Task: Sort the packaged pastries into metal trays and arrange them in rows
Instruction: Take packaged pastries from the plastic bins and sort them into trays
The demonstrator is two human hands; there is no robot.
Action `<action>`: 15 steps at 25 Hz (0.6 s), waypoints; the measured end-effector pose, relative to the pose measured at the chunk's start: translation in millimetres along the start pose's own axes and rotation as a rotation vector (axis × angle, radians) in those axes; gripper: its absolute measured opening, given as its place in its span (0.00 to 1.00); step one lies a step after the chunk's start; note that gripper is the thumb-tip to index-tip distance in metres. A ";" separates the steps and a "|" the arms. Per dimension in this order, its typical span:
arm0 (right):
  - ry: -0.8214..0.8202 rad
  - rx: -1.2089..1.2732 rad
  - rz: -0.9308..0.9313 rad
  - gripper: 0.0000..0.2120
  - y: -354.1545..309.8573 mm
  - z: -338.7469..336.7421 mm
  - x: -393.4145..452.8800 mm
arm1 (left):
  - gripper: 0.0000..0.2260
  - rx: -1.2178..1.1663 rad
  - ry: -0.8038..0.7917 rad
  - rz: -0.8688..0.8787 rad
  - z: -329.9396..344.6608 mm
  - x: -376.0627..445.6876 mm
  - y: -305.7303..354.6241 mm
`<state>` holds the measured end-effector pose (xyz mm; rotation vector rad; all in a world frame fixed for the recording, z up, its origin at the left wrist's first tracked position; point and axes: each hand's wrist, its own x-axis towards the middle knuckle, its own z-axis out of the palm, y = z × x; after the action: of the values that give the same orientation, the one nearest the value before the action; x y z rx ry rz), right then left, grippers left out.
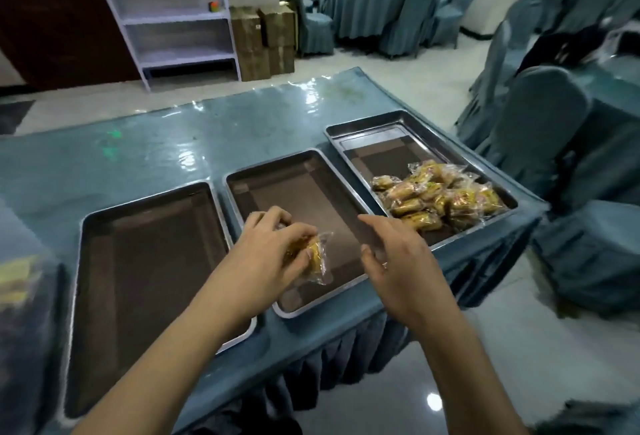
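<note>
I counted three metal trays, middle tray (311,192) as reference: my left hand (266,251) gripped one packaged pastry (317,258) over its near end, right hand (394,254) hovered loose-fingered and empty beside, pastry pile (440,197) in right tray (391,123), left tray (145,275) bare.

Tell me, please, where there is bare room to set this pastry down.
The left tray is bare throughout. The middle tray is bare beyond the left hand. The right tray is free only at its far end; the pastry pile crowds its near half.
</note>
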<state>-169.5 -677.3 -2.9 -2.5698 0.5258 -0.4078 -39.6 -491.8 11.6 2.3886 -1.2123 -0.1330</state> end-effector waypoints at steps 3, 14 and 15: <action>0.030 0.003 0.061 0.22 30.0 -16.0 -4.6 | 0.17 -0.022 -0.023 0.060 18.5 26.7 22.8; 0.036 -0.057 0.272 0.22 132.3 -66.5 24.5 | 0.12 -0.119 -0.045 0.158 85.5 139.3 82.4; 0.027 -0.057 0.280 0.22 140.3 -70.7 32.6 | 0.11 -0.127 -0.046 0.152 89.8 150.2 84.8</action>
<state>-207.7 -833.0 -9.1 -2.4976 0.9053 -0.3333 -36.8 -684.6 -13.8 2.1879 -1.3597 -0.2113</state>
